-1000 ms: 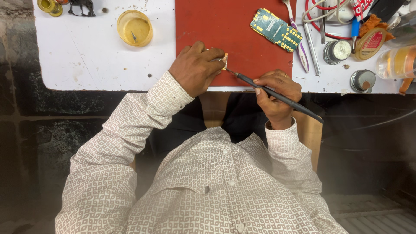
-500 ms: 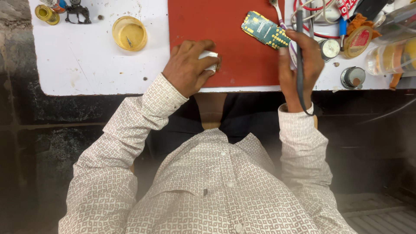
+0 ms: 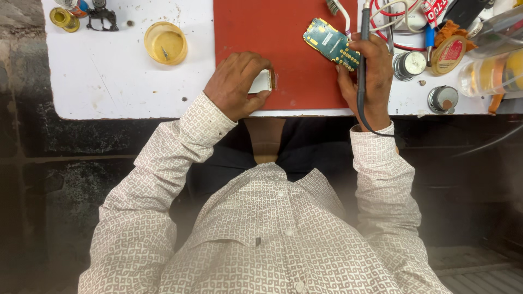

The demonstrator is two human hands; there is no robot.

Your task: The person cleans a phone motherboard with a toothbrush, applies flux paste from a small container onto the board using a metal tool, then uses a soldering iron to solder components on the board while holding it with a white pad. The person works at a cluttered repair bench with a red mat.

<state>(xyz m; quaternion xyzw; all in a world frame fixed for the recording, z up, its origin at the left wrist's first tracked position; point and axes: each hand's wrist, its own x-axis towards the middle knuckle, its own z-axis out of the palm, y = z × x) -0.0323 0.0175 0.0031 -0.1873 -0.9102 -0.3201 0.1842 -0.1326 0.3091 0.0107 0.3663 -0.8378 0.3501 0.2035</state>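
Now: circuit board (image 3: 332, 44) long axis diagonal | right hand (image 3: 370, 76) grips soldering iron (image 3: 364, 32) | left hand (image 3: 235, 84) pinches small part (image 3: 262, 81)

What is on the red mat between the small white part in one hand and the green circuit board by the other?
Nothing: in the head view, only bare red mat lies between the small white part in the left hand and the green circuit board by the right hand.

Right hand (image 3: 370, 71) carrying the dark soldering tool (image 3: 364, 49) away from the near mat edge, now reaching the green circuit board (image 3: 332, 43) at far right, tool turning upright
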